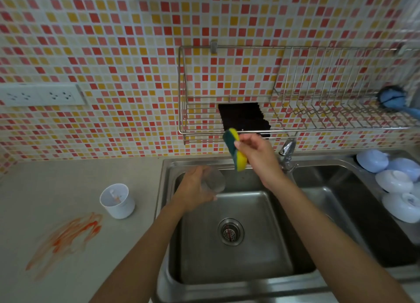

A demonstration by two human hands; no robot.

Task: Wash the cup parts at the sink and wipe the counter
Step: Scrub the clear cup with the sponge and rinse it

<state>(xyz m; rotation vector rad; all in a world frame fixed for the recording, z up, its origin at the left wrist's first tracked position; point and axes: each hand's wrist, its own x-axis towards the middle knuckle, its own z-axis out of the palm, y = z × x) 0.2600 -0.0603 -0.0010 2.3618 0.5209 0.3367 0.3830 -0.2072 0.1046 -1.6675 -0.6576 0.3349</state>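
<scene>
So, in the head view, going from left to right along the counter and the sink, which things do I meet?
Orange stain → white cup → clear cup in the left hand → sponge in the right hand → tap → pale lids.

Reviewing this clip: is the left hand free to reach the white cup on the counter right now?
Probably not yet. The left hand already holds a clear cup over the sink. The path to the white cup looks unobstructed, but its grip is occupied.

Brushed steel sink (pixel 238 252), dull sheen; clear glossy plastic cup (pixel 213 181); spongy yellow-green scrubber (pixel 235 149); matt speckled counter (pixel 68 184) smeared orange; shiny wire rack (pixel 295 120) against glossy mosaic tiles (pixel 113 52).
</scene>
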